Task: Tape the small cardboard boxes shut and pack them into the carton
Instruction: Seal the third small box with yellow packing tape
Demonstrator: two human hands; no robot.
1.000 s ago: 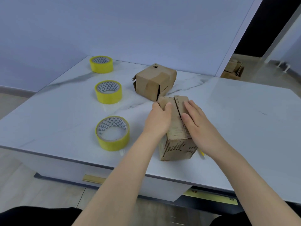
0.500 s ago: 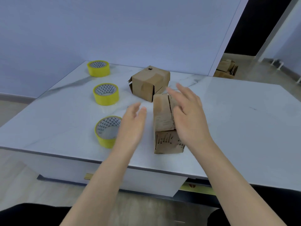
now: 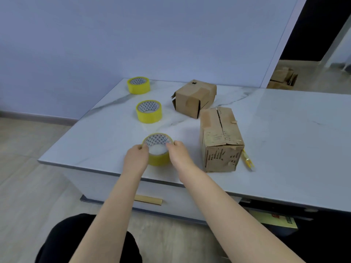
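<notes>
Your left hand (image 3: 135, 158) and right hand (image 3: 179, 156) have left the worn, printed small cardboard box (image 3: 220, 139), whose top flaps they pressed shut a second ago. Half a second ago they were lifting away, fingers spread. Now both have come to the nearest yellow roll of packing tape (image 3: 158, 161), to the left of that box.

Grip: each hand curls its fingers and thumb round one side of the roll, left hand on the left rim, right hand on the right. The roll appears to sit on the white marble tabletop (image 3: 284, 141); you cannot tell from this view whether it is lifted yet.

Meaning for the task: the flap-closing step reads as finished and the taping step as starting. The worn box stands unheld near the tabletop's near edge, its top seam a dark slit with no yellow strip seen across it. A plain brown cardboard box (image 3: 194, 97) stands just beyond it, nearly touching at one corner.

Unchanged: the middle yellow tape roll (image 3: 149, 112) and the far yellow tape roll (image 3: 138, 85) keep their places in a line toward the wall. A thin yellow object (image 3: 247, 160) lies just right of the worn box. No carton stands on the tabletop in view.
</notes>
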